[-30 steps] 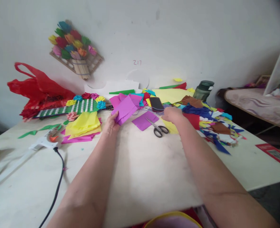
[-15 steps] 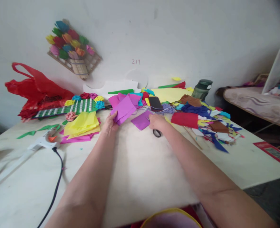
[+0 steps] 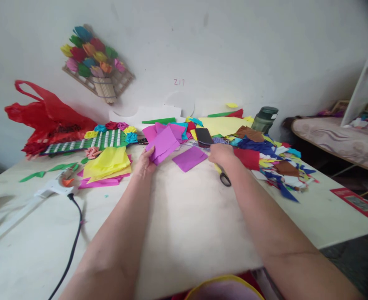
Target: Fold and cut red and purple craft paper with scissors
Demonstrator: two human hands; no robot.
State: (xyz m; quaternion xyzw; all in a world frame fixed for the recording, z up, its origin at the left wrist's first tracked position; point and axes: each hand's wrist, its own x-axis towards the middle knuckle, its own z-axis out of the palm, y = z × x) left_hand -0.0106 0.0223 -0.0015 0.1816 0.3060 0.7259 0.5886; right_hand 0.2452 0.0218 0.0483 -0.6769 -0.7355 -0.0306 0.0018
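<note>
Purple paper (image 3: 164,145) pinched left, scissors (image 3: 222,175) gripped right, both closed hands (image 3: 146,161) (image 3: 221,154) stretch forward.

The pale tabletop (image 3: 190,225) bears a purple square (image 3: 190,159), pink sheets (image 3: 104,182), a white glue gun (image 3: 53,186) and a scrap heap (image 3: 285,167).

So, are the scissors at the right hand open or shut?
Cannot tell: the right hand hides the blades of the scissors, and only one black handle loop shows clearly.
</note>
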